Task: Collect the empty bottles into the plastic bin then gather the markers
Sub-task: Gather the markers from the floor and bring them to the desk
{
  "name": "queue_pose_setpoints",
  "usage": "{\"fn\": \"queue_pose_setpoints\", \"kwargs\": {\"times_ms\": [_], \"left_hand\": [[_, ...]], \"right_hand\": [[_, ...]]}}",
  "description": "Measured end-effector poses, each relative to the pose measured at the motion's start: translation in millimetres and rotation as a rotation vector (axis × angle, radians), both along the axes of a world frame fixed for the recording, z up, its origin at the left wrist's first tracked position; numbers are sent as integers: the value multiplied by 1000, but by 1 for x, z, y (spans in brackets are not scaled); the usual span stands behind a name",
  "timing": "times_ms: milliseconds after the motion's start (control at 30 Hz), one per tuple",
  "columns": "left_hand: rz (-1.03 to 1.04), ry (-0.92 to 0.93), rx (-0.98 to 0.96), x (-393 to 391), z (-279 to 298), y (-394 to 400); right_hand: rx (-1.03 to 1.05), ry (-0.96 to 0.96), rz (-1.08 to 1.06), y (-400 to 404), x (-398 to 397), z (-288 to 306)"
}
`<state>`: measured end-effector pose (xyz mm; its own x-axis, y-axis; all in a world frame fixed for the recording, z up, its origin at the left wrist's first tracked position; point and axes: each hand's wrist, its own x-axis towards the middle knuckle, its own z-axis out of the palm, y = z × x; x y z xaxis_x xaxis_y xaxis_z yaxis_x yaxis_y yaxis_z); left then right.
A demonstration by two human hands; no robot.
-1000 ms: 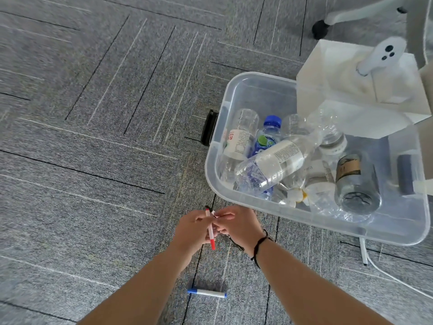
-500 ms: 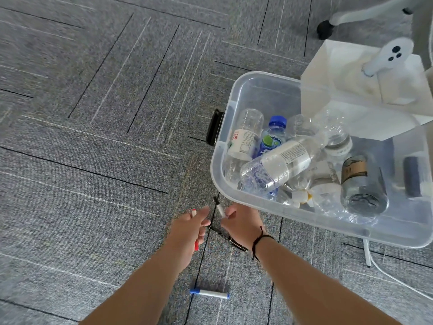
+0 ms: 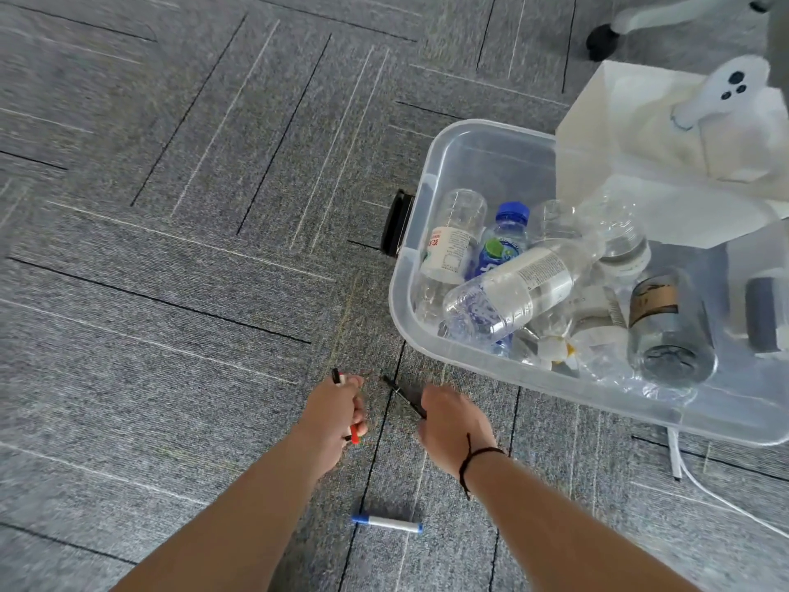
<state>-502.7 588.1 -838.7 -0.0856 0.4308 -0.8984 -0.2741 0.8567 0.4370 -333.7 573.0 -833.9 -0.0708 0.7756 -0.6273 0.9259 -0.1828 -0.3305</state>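
Observation:
The clear plastic bin (image 3: 399,292) stands on the carpet at the right, with several empty bottles (image 3: 512,288) lying inside. My left hand (image 3: 335,414) is closed around a red marker (image 3: 354,433), whose ends stick out above and below the fist. My right hand (image 3: 452,425) sits just right of it, fingers on a black marker (image 3: 401,397) that lies on the carpet near the bin's front wall. A blue-capped white marker (image 3: 386,523) lies on the floor between my forearms.
A white box (image 3: 632,130) with a white controller (image 3: 721,87) on it rests over the bin's far right corner. A white cable (image 3: 704,489) trails from under the bin. A chair caster (image 3: 602,42) stands at the top right.
My hands were together on the red marker; they have parted. The left hand kept the red marker and the right hand dropped to the black marker on the carpet.

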Motion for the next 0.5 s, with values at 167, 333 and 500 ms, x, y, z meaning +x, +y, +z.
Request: {"fn": "queue_pose_setpoints", "kwargs": {"times_ms": [167,333,500], "left_hand": [[13,-56,-4,0,3,4],[-46,-57,26,3,9,8],[-231,41,102,15,12,4]], "right_hand": [[-89,126,-69,-3,-8,2],[-146,266,-155,-9,-20,7],[-206,454,-387,5,-40,23]]}}
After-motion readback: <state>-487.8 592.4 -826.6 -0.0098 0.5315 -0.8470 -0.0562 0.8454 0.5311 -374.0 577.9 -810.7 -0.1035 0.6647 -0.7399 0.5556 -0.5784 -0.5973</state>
